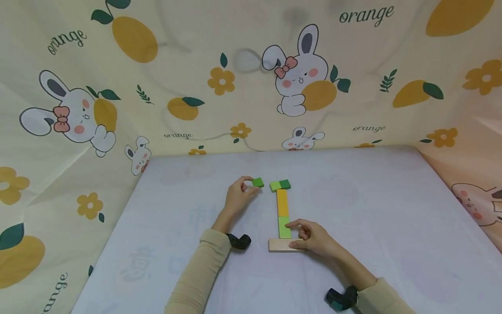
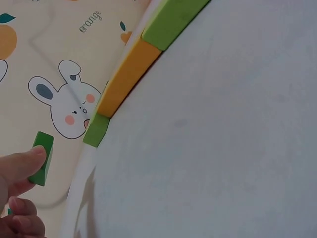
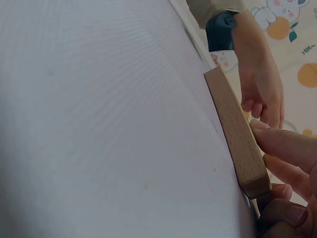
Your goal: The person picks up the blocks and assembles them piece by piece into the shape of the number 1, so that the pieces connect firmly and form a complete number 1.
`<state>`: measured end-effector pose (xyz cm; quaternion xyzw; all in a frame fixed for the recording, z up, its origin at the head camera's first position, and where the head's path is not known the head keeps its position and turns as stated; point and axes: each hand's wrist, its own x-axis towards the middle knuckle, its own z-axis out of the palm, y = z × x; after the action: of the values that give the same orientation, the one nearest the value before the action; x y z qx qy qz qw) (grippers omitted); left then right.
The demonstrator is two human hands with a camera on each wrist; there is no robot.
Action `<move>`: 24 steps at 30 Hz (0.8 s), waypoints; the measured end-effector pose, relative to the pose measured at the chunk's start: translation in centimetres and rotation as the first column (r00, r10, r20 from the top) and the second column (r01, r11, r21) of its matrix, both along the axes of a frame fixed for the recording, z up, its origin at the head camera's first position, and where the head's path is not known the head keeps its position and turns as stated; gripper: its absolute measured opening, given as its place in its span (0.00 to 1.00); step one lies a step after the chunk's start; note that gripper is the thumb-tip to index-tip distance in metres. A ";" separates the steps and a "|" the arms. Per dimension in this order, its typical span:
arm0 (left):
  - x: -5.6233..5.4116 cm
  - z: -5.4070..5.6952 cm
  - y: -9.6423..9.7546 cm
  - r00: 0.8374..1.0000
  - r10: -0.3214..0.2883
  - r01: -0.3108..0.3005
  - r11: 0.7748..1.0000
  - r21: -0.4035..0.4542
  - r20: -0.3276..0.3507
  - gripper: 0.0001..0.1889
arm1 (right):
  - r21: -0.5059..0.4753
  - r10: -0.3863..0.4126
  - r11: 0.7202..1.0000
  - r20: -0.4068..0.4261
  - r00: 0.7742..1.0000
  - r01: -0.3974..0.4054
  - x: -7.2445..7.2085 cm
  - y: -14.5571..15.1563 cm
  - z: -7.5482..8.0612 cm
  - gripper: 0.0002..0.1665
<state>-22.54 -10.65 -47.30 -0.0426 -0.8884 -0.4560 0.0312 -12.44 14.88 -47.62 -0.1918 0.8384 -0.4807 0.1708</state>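
Observation:
My left hand [image 1: 238, 195] pinches a small green block [image 1: 257, 182] between thumb and fingertips, to the left of a row of blocks. At the row's far end, a light green block [image 1: 276, 186] and a dark green block [image 1: 285, 184] lie side by side, crosswise. Toward me from them runs a yellow block [image 1: 282, 202], then another light green block [image 1: 284, 227]. A plain wooden block [image 1: 279, 245] lies crosswise at the near end. My right hand [image 1: 315, 237] rests its thumb on the wooden block, while its extended index finger touches the light green block's right side.
All the blocks lie on a white-covered table [image 1: 372, 196]. Behind it hangs a cream cloth [image 1: 243, 104] printed with rabbits and oranges. Black wrist devices sit on the left wrist [image 1: 240, 241] and right wrist [image 1: 342, 298].

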 end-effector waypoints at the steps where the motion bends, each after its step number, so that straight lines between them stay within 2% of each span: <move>1: 0.0 0.0 0.1 1.000 -0.001 0.001 1.000 0.001 0.004 0.21 | -0.001 -0.001 1.000 0.001 1.000 0.001 0.0 0.0 0.0 0.29; 14: -0.1 -0.5 0.9 0.999 -0.023 0.023 1.000 0.004 0.035 0.20 | -0.025 -0.006 1.000 0.027 1.000 0.006 0.1 -0.1 0.0 0.29; 24: -0.7 -0.9 1.4 0.997 -0.028 0.029 1.000 -0.012 0.070 0.19 | -0.022 -0.011 1.000 0.032 0.999 0.011 0.1 -0.1 0.2 0.30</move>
<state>-23.23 -9.22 -48.15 -0.0397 -0.8912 -0.4518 -0.0066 -12.32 14.78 -47.44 -0.1813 0.8313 -0.4938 0.1794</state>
